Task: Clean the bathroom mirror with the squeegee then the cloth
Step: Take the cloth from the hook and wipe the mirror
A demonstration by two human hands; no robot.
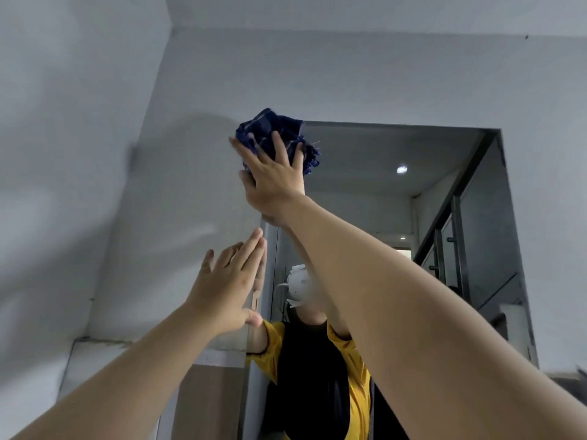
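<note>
The mirror fills the middle and right of the head view, framed by grey wall. My right hand is raised high and presses a bunched dark blue cloth against the mirror's top left corner. My left hand is lower, fingers straight and together, its fingertips resting flat at the mirror's left edge. It holds nothing. No squeegee is in view. The mirror reflects a person in a yellow and black top with a white head-mounted camera.
Grey wall runs to the left of and above the mirror. A ledge with a brown panel lies below the left hand. In the reflection are a glass partition with a metal frame and a ceiling light.
</note>
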